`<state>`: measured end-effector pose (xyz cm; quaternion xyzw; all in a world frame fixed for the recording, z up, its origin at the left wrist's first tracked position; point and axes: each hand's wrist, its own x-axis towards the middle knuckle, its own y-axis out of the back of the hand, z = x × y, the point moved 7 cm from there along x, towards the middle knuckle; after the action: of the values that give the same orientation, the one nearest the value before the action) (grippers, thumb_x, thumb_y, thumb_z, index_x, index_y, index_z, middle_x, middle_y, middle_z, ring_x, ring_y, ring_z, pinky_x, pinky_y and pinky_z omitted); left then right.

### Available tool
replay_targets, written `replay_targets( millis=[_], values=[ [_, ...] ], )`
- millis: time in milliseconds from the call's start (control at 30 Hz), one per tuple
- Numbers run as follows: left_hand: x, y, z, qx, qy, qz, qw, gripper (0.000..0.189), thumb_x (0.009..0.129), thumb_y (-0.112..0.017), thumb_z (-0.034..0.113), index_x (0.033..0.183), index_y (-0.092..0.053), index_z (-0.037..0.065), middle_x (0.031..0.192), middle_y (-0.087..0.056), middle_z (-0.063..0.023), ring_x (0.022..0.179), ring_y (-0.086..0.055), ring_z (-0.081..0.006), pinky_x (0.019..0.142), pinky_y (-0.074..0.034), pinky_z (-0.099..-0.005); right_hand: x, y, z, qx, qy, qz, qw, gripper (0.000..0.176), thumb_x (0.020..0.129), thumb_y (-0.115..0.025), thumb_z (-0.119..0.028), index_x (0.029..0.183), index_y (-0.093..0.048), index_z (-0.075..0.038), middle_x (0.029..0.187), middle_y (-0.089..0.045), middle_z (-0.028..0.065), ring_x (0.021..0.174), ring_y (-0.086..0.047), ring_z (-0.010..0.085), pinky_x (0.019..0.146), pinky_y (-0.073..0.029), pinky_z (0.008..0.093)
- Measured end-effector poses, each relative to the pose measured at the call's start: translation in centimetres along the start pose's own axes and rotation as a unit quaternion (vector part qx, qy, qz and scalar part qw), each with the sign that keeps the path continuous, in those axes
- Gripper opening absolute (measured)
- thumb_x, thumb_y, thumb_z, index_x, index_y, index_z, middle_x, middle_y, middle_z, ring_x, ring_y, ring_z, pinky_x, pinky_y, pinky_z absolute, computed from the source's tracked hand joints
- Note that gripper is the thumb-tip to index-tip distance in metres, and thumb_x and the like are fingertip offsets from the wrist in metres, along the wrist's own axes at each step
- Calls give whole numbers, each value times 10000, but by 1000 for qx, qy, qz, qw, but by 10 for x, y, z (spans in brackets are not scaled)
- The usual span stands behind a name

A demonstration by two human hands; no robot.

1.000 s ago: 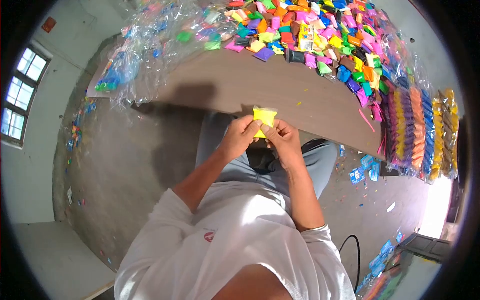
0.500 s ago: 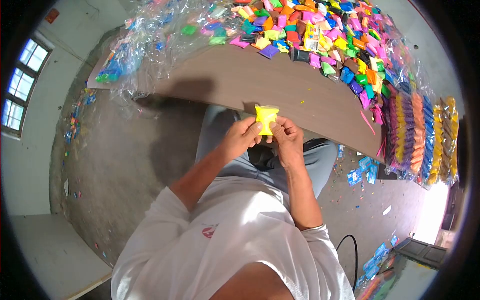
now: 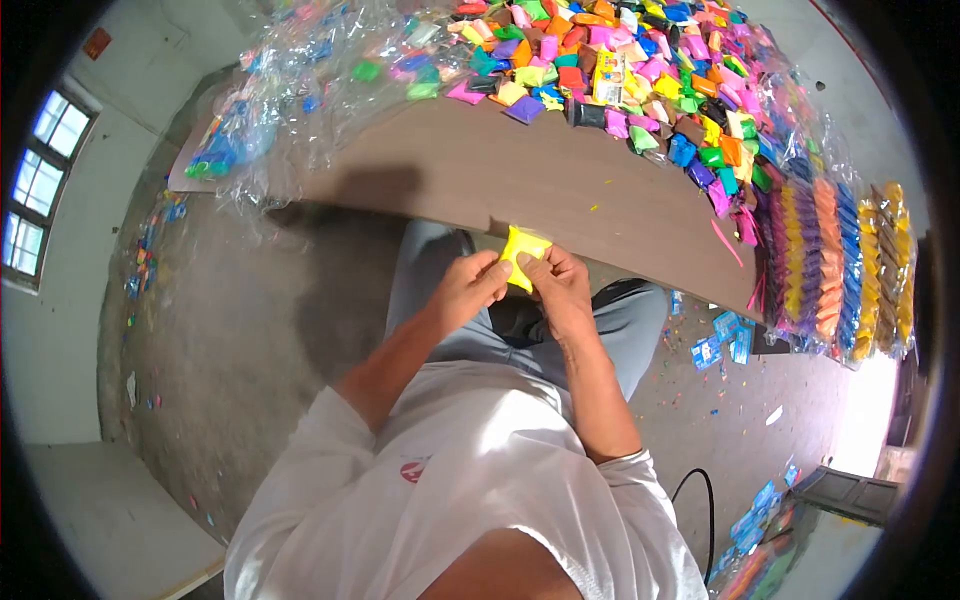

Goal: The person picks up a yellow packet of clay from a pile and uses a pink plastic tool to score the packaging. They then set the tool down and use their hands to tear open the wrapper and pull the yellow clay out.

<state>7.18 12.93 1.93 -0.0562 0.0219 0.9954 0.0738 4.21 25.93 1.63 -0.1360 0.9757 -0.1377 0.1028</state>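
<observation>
Across the far side of the scene runs one brown table (image 3: 480, 165), its near edge slanting down toward the right. Light pours onto a grey floor (image 3: 250, 330) scattered with small bits of colour, and one barred window (image 3: 42, 190) sits in the pale wall (image 3: 50, 370) at left. A bright opening (image 3: 868, 420) stands at the far right.

One yellow packet (image 3: 522, 262) is held above the lap, just off the table's near edge, tilted a little. Two hands pinch it: the left hand (image 3: 468, 292) has thumb and fingers narrowed on its left side, and the right hand (image 3: 565, 295) grips its right side, thumb on top.

On the table, dozens of small coloured packets (image 3: 660, 85) lie heaped at far right, too many to count; one among them, a printed packet (image 3: 609, 77), bears a picture. Clear plastic bags (image 3: 300, 120) crowd the far left, their number unclear. About eight twisted rolls (image 3: 832, 260) line the right end. One pink strip (image 3: 728, 243) lies near them. Below, at least three blue cards (image 3: 706, 352) rest on the floor; one black cable (image 3: 713, 520) curves nearer.
</observation>
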Motion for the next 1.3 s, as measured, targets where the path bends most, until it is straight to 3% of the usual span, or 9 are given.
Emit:
replay_targets(
  millis=[100,267,600,767,1000,1133,1200,1267,1300],
  values=[
    [-1,-3,-3,2,4,-5,1000,264,965,-502,261,813,-531,47,670,-505,7,593,-431,-48,533,-366,-223,1,4,-4,-24,44,8,999,212,878,-652,-164,713,-551,-80,625,-444,-76,557,-353,20,499,-279,202],
    [1,1,-11,-16,6,23,1000,252,965,-507,257,823,-538,50,655,-487,20,570,-413,-43,506,-337,-212,0,4,3,-16,-50,-11,999,237,882,-651,-187,692,-561,-78,592,-462,-55,503,-347,31,458,-259,209],
    [0,0,-12,-21,3,-3,1000,245,964,-514,263,882,-549,34,659,-479,29,569,-400,-37,501,-324,-209,6,1,1,56,-51,-2,997,141,878,-653,-162,799,-623,-49,577,-469,-49,456,-356,36,423,-267,212],
    [-2,9,-9,-55,5,27,998,241,963,-509,256,887,-552,31,650,-467,29,574,-400,-43,522,-335,-210,9,-6,3,77,0,-22,997,162,897,-626,-149,994,-573,-29,813,-624,47,580,-567,83,522,-494,195],
    [-6,21,-9,-125,-31,45,991,317,954,-528,319,897,-568,9,703,-513,0,592,-443,-48,503,-343,-210,2,-21,16,97,-21,-4,995,104,903,-610,-117,926,-586,-19,852,-638,56,708,-582,93,615,-479,223],
    [-10,24,-20,-89,-8,45,995,347,953,-521,375,917,-564,32,715,-511,15,610,-460,-55,528,-374,-208,5,-22,7,-70,47,9,996,141,869,-634,-60,995,-590,-14,930,-602,27,792,-545,79,691,-452,222],
    [-14,27,-20,-76,15,60,995,347,948,-529,379,915,-570,35,718,-516,19,610,-460,-53,522,-376,-210,10,-27,-15,-98,112,-7,989,281,830,-659,-12,1096,-569,2,1033,-579,38,899,-549,110,771,-451,231],
    [-14,31,-19,-64,9,56,996,349,949,-525,379,904,-574,36,717,-516,21,611,-460,-52,520,-374,-210,19,-31,-20,-226,86,-181,953,333,806,-673,8,1125,-577,-9,1100,-565,46,982,-537,126,828,-442,234],
    [-13,32,-18,-51,2,49,998,350,951,-522,378,894,-578,37,716,-516,24,612,-461,-50,517,-371,-210,20,-42,-37,-292,178,-250,906,313,791,-682,15,1092,-604,-22,1028,-592,32,922,-542,105,789,-449,234]
  ],
)
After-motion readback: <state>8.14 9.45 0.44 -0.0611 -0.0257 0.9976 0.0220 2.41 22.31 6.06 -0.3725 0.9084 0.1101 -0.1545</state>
